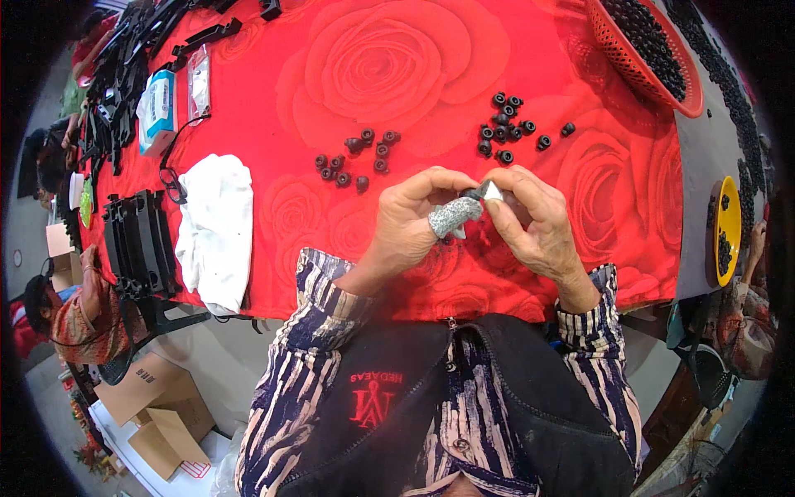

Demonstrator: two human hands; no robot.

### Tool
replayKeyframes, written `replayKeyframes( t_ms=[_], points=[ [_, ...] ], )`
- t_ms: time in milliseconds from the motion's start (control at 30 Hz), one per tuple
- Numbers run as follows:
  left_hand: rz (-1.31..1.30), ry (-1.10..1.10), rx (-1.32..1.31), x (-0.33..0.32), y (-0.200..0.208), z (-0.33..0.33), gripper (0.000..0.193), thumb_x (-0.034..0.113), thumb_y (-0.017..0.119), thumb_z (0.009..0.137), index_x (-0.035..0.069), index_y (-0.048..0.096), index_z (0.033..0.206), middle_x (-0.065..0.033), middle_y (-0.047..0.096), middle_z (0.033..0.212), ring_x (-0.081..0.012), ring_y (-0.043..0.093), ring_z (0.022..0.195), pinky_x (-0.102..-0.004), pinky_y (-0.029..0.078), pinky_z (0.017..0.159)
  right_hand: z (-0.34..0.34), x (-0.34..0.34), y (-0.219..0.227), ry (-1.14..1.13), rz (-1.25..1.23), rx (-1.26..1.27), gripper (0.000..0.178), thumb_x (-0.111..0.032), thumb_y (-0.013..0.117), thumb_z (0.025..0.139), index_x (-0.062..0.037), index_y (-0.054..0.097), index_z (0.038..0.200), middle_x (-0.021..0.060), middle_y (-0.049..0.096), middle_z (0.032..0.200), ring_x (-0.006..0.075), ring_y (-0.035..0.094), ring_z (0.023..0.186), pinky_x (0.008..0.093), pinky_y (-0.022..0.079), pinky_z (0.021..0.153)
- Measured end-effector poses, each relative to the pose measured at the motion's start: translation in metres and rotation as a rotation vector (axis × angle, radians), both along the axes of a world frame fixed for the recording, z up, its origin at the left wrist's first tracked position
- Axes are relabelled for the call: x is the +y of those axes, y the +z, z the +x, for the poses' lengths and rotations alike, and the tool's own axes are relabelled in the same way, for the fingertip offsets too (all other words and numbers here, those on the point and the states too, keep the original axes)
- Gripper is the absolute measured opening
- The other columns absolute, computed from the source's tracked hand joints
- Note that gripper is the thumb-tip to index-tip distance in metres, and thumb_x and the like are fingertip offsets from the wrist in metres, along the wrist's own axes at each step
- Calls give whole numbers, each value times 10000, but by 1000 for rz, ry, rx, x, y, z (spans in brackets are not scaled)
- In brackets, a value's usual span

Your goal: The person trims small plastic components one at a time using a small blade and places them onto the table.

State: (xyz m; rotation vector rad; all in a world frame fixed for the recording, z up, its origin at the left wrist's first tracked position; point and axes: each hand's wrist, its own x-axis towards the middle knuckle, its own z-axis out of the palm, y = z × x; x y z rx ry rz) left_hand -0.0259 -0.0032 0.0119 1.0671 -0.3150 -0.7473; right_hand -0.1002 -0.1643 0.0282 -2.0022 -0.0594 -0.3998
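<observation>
My left hand [407, 214] and my right hand [537, 222] meet above the front part of the red table. A grey speckled cover [451, 217] wraps the left thumb. Between left thumb and forefinger a small black part [474, 194] is pinched, mostly hidden by the fingers. The right thumb and fingers close on a small pointed white piece [493, 192] that touches or nearly touches the black part; its kind cannot be made out. Beyond the hands lie two loose groups of small black knob-like parts, one on the left [382, 150] and one on the right [501, 118].
A red basket [604, 51] of black parts stands far right, with a yellow tray [729, 192] below it. White cloth [214, 224], black bars [139, 244] and a tissue pack [157, 112] lie left. Other people sit at both sides. Cardboard boxes [161, 402] stand lower left.
</observation>
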Motion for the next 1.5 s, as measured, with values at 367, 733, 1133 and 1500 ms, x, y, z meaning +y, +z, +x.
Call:
replayKeyframes(
  t_ms=[367,733,1133,1500],
  points=[
    [-4,-1,50,1,-2,-1,224,-16,653,803,-20,601,1021,-73,646,880,-89,607,652,-199,516,532,1,0,1,17,-10,14,174,3,605,786,12,567,956,103,519,727,206,517,586,300,405,520],
    [42,28,-13,0,0,1,200,-20,670,782,-11,621,976,-59,643,850,-95,620,679,-197,525,533,-1,-1,8,-47,33,47,178,2,616,784,12,570,956,108,537,743,211,533,603,302,421,537],
    [33,9,35,1,0,0,213,-4,667,792,-13,614,998,-74,654,854,-90,619,668,-193,529,534,0,1,6,9,26,70,161,-8,611,787,11,567,941,109,533,747,216,528,603,307,410,528],
    [64,10,10,2,-1,1,211,-2,660,800,-12,612,1005,-74,655,844,-91,618,662,-195,530,529,1,0,5,5,-21,22,170,-12,620,786,8,567,946,107,534,749,209,530,595,295,413,520]
  ],
)
